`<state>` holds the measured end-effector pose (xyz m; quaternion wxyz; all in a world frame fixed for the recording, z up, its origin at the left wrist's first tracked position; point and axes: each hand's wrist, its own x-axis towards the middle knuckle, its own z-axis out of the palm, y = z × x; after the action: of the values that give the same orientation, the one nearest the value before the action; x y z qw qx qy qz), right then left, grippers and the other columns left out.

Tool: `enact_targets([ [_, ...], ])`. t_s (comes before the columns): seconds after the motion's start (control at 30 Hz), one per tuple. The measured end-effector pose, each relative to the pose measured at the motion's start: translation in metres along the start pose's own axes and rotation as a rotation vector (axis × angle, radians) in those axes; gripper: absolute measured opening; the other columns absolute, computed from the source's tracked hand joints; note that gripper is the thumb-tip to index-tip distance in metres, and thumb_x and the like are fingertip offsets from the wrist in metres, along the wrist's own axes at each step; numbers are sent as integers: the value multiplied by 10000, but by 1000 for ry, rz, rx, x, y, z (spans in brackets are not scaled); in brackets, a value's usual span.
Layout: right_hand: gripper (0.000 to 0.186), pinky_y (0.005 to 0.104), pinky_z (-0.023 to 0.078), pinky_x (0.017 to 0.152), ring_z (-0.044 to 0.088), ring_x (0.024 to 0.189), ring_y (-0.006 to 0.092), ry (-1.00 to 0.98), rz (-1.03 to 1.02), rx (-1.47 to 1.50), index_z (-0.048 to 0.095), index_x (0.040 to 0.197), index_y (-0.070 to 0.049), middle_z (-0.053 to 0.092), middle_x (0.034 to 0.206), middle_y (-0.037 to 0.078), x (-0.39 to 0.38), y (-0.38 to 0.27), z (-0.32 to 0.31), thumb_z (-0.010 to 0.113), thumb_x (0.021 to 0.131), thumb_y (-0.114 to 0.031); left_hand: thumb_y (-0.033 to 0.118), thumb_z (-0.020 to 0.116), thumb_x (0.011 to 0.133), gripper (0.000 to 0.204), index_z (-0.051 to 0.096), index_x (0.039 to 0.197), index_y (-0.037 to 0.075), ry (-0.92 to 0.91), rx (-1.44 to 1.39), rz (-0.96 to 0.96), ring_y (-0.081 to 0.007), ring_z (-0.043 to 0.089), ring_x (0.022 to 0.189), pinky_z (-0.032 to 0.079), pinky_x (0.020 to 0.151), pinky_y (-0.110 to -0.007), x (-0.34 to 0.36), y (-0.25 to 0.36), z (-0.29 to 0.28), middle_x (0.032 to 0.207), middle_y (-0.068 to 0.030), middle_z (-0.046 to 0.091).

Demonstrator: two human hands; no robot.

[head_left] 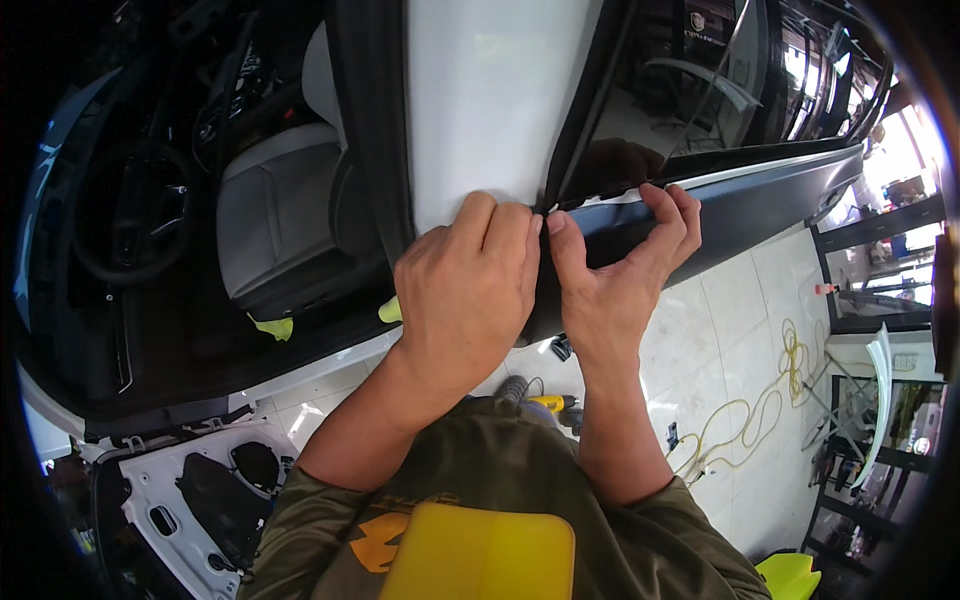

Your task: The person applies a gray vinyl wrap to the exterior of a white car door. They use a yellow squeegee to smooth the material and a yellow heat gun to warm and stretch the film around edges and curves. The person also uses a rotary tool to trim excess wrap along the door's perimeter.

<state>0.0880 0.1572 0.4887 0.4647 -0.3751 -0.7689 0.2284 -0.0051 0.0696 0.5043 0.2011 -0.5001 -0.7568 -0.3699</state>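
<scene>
My left hand (470, 285) is closed, knuckles bent, its fingertips pressed together at the lower edge of the white door pillar (490, 110). What they pinch, if anything, is hidden. Beside it my right hand (615, 270) rests on the upper edge of the dark grey rear door (735, 215). Its thumb touches the door's front corner close to my left fingertips, while the other fingers, spread from the thumb, bend over the window sill. A narrow white strip (770, 172) shows along that sill, below the dark rear window (680, 90).
Left of the pillar is the open front doorway with a grey seat (275, 200) and steering wheel (135, 210). A detached white door panel (195, 500) stands lower left. A yellow power tool (550, 402) and a yellow hose (735, 430) lie on the tiled floor. Shelving (890, 290) stands at right.
</scene>
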Motion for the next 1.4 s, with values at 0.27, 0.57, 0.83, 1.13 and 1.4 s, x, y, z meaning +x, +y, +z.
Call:
enact_targets([
  [0.27, 738, 535, 237, 1133, 189, 1415, 463, -87, -40, 82, 412, 1335, 3, 272, 1438, 228, 0, 5, -11, 802, 736, -183, 130, 675, 864, 151, 558, 789, 72, 35, 31, 19, -242, 538, 498, 447, 484, -339, 0, 0, 5, 741, -66, 496],
  [0.57, 784, 519, 271, 1118, 214, 1400, 445, -12, -67, -38, 370, 1357, 38, 272, 1443, 251, 0, -5, 2, 798, 740, -188, 130, 682, 853, 123, 577, 816, 79, 25, 5, 26, -234, 534, 496, 442, 487, -328, 0, -4, 3, 745, -54, 503],
  [0.83, 840, 619, 208, 1129, 166, 1431, 523, 16, -253, -171, 275, 1406, 89, 145, 1559, 311, 0, -10, 15, 769, 776, -167, 50, 680, 865, 194, 654, 1056, 27, -1, -233, 14, -281, 638, 667, 507, 592, -339, -5, -16, -11, 856, -109, 629],
  [1.13, 796, 496, 232, 1161, 206, 1457, 444, -72, -146, 57, 283, 1448, 56, 209, 1562, 278, 5, -1, 0, 732, 844, -207, 4, 652, 889, 249, 633, 1137, -20, -117, -589, -169, -226, 689, 783, 548, 712, -317, -34, -30, -22, 944, -147, 672],
  [1.4, 785, 437, 248, 1170, 233, 1465, 392, -138, -69, -37, 322, 1455, 7, 296, 1545, 228, 1, -14, -12, 718, 793, -140, 25, 650, 904, 370, 548, 1256, -24, -181, -798, -322, -251, 715, 895, 566, 794, -324, -31, -19, -10, 1028, -192, 692],
])
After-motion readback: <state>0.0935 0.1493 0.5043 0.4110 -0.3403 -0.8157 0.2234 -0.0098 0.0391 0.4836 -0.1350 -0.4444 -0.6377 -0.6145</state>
